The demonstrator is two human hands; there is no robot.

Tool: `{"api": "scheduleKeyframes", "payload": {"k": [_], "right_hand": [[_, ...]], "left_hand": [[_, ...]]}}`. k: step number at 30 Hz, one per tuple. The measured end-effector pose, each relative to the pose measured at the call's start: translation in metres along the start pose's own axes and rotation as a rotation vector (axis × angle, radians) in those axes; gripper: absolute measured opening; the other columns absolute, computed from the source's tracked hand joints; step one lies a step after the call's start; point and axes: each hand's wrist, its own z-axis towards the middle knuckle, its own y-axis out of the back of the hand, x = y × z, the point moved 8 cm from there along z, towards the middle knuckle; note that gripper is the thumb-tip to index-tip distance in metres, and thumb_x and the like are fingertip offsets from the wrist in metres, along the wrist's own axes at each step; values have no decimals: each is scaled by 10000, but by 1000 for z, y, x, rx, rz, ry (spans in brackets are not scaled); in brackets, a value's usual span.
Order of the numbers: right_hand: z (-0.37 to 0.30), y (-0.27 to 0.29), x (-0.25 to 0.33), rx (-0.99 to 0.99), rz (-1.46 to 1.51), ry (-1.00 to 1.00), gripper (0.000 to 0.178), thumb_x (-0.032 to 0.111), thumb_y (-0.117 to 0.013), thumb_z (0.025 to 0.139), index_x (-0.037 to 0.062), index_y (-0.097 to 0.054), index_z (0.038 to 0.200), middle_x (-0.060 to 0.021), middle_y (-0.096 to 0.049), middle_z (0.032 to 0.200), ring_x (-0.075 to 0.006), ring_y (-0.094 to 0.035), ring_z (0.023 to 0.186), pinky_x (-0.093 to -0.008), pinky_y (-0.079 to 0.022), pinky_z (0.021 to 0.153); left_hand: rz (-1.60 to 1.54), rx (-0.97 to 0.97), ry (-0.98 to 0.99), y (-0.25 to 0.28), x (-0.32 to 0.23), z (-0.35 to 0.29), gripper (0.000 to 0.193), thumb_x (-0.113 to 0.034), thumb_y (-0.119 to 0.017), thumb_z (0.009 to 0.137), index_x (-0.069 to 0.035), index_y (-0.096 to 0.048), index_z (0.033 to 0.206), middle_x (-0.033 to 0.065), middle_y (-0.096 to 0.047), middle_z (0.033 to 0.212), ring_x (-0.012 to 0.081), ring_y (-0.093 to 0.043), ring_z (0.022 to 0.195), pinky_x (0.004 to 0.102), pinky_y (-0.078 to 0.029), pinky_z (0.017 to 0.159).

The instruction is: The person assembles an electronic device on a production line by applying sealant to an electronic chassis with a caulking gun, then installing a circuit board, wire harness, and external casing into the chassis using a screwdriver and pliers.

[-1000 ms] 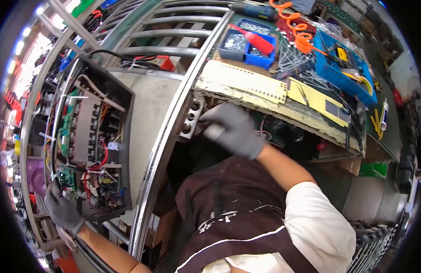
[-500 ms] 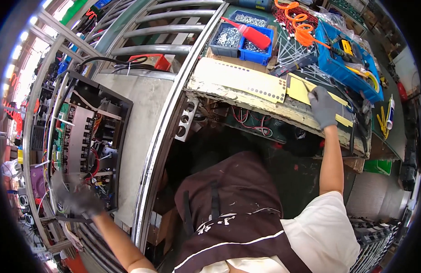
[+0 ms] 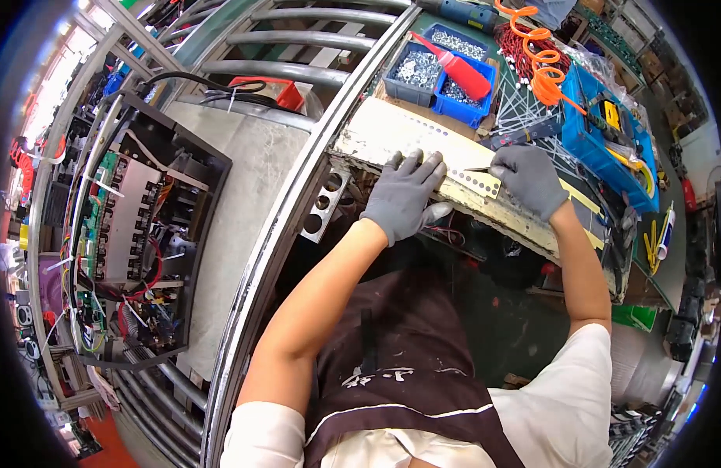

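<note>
My left hand (image 3: 405,195), in a grey glove, lies on the front part of a pale yellow sheet (image 3: 391,125) with its fingers stretched out. The sheet carries rows of small dark dots and rests on the worn edge of the bench. Over the right end of the sheet, my grey-gloved right hand (image 3: 529,181) pinches a thin pointed tool (image 3: 476,169) that looks like tweezers. Its tip points left, close above the dots. More yellow sheet (image 3: 582,204) shows beyond the right hand, partly hidden by it.
Behind the sheet stand small bins (image 3: 415,69) of metal fasteners, with a red bottle (image 3: 463,76) on top. A blue tool tray (image 3: 602,117) and an orange coiled hose (image 3: 541,54) lie farther right. An open black-framed electronics unit (image 3: 134,226) sits on the roller conveyor at left.
My left hand has moved from the electronics unit onto the dotted sheet. My right hand has shifted left with the pointed tool, toward the sheet's dotted end. The view has turned slightly.
</note>
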Motion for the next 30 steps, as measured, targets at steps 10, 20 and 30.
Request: {"api": "scheduleKeyframes", "payload": {"k": [10,20,30], "right_hand": [[21,-12,-13,162,117,10,178,182,-659,754,8,-662,795,-144,-647,734,-261,-630,687,-351,-481,658],[-3,-44,-11,305,1049,-345,182,200,-612,819,23,-603,773,12,-501,611,-47,-404,480,-201,-286,437],[-9,-129,226,588,1401,45,227,289,-505,932,72,-513,866,43,-400,528,-26,-301,387,-182,-226,378]], "left_hand": [[5,5,17,-5,-2,0,672,-544,-468,864,-104,-390,1367,86,-374,1431,331,-356,1299,478,-247,1073],[-83,-11,53,0,13,-8,716,-568,-497,838,-83,-411,1358,97,-345,1457,328,-314,1336,473,-200,1107],[-142,-358,292,96,19,-195,402,-225,-673,711,-38,-555,1047,146,-550,1070,337,-487,1068,469,-369,951]]}}
